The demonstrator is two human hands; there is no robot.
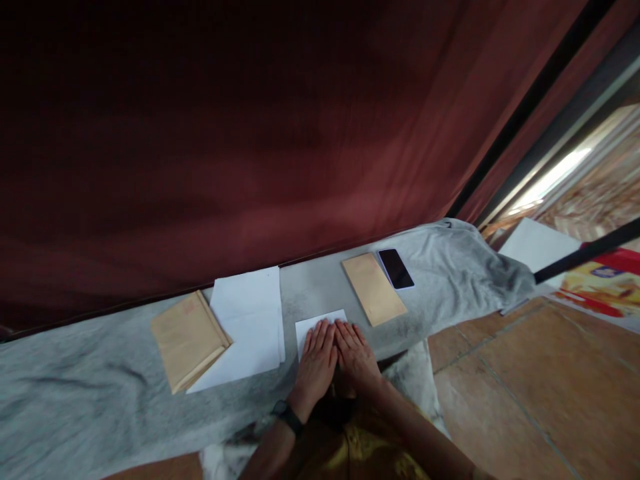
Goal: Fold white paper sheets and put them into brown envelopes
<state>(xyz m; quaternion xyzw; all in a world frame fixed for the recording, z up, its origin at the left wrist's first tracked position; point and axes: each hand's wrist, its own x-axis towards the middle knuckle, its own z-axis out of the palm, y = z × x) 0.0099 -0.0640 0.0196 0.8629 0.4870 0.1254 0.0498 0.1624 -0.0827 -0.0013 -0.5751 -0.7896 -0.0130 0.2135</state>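
Both of my hands press flat, side by side, on a small white sheet of paper (309, 327) that looks folded, close to the near edge of the cloth-covered surface. My left hand (319, 357), with a dark watch on its wrist, has its fingers stretched over the sheet's middle. Fingers of my right hand (356, 353) lie over its right side, the two hands touching. To the right is a brown envelope (374, 288). Larger white sheets of paper (250, 327) lie to the left, partly under a stack of brown envelopes (187, 337).
A dark-screened phone (396, 269) lies beside the right envelope. Grey cloth (440, 267) covers the long narrow surface, wrinkled at both ends. A dark red curtain (300, 167) rises behind it. Tiled floor (510, 373) and a colourful printed package (605, 287) are at the right.
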